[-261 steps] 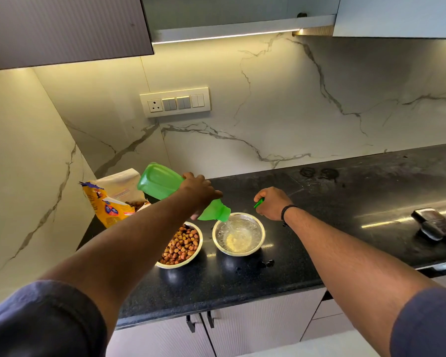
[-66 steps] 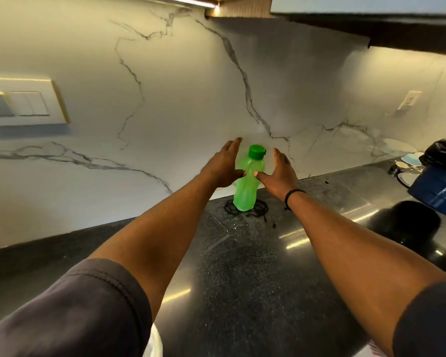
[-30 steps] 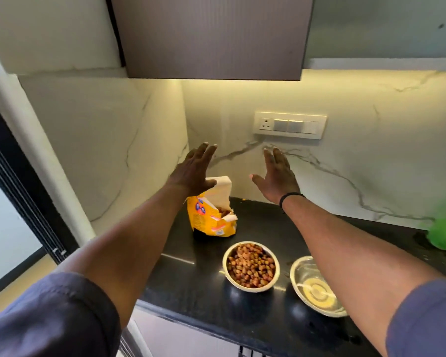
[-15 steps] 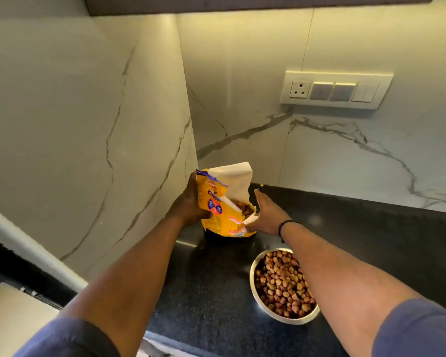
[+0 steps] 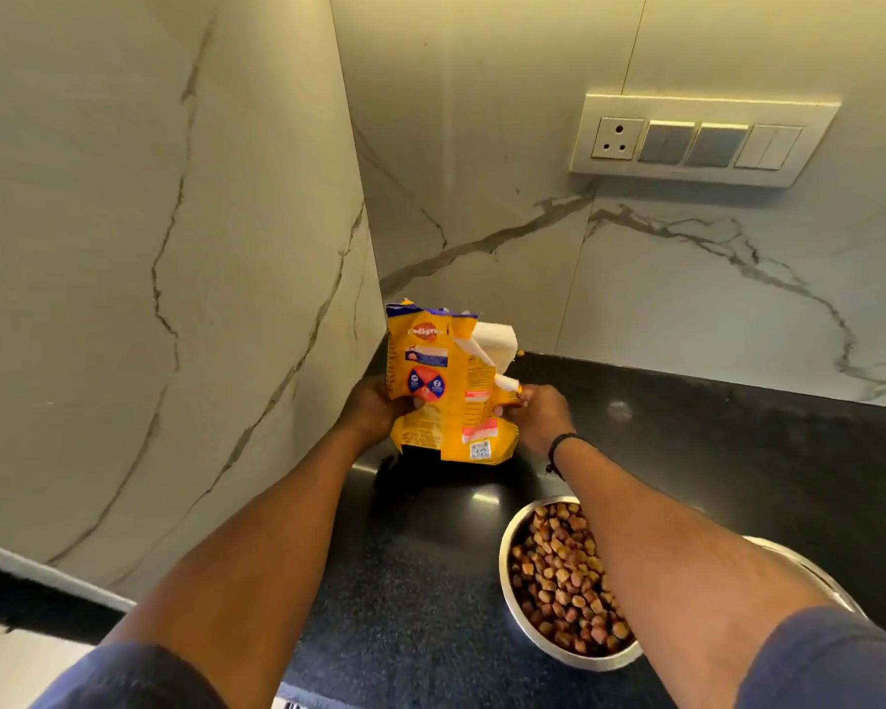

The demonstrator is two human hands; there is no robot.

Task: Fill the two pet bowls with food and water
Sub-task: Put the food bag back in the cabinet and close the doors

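**Both Hands Gripping the Food Bag, Bag Raised off the Counter**

You are holding the yellow pet food bag between both hands in the corner where the two marble walls meet. Your left hand is gripping the bag's left side, fingers curled behind it. Your right hand is gripping the right side, at the folded white inner flap. Half a second ago the bag was sitting on the black counter with the left hand cupping it and the right hand flat against its side; now its bottom edge is standing clear of the counter, with its dark reflection showing just below it, and it is sitting more upright, printed face toward you.

The food bowl is resting on the counter near you, to the right of the bag and well apart from it, full of brown kibble. Your right forearm is crossing over its right part. A curved steel rim is showing just past that forearm, where the water bowl stood one second ago; its contents are hidden now.

One loose kibble piece is lying near the back wall, just right of the flap. The switch panel is mounted on the wall above and to the right.
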